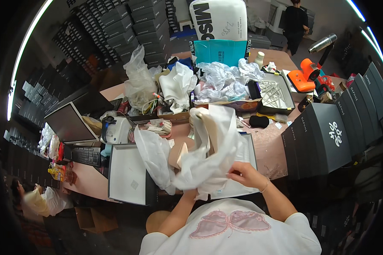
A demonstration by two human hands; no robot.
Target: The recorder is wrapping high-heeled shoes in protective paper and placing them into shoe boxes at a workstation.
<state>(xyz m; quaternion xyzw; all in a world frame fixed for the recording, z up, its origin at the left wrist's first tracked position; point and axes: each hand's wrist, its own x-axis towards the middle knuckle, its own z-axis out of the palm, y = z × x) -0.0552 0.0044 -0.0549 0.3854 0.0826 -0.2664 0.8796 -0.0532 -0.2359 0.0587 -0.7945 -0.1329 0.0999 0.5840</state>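
while the white wrapping paper hangs loosely folded over the middle of the work area, the right hand pinches its lower right edge, thumb and forefinger closed together on it. the left forearm reaches up beneath the paper, which covers the left hand, so how far that one is open, or what it holds, i cannot tell. a pale beige object, partly hidden, shows at the paper's left side, with a second white sheet just beside it. under the paper's right side is a white-lined box, and to the left lies an open dark-walled box. farther out on the pink table are a black pouch, a white and blue machine, a keyboard and a monitor. behind the paper sit crumpled bluish-white wrapping and a turquoise box; dark boxes stand at the right, near an orange device. a person in black stands well apart, at the back.
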